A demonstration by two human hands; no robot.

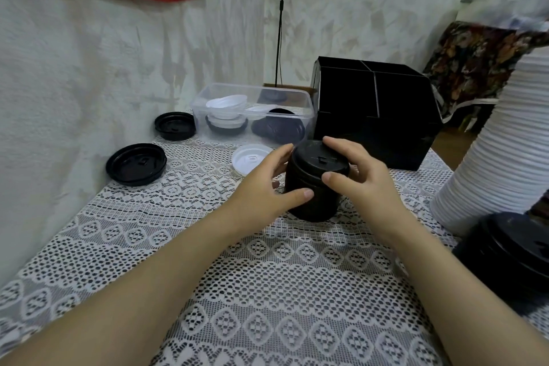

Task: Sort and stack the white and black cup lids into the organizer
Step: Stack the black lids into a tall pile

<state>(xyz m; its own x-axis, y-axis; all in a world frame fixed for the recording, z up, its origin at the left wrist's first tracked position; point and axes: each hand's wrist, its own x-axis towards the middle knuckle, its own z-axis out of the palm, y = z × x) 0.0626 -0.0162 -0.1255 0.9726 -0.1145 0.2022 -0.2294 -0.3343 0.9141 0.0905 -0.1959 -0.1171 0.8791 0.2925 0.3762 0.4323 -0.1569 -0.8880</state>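
The left hand (261, 187) grips the stack of black lids (315, 159) — thumb on its near side, fingers curled behind. The stack stands upright between both palms. The right hand (368, 184) clasps it too — thumb on the top rim, fingers over the far edge.

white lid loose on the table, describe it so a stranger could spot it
Find the clear tub at the back of the lace-covered table. In front of it, beside the left hand gripping a black lid stack, lies the white lid. It is the only white lid loose on the cloth; the two loose lids farther left are black.
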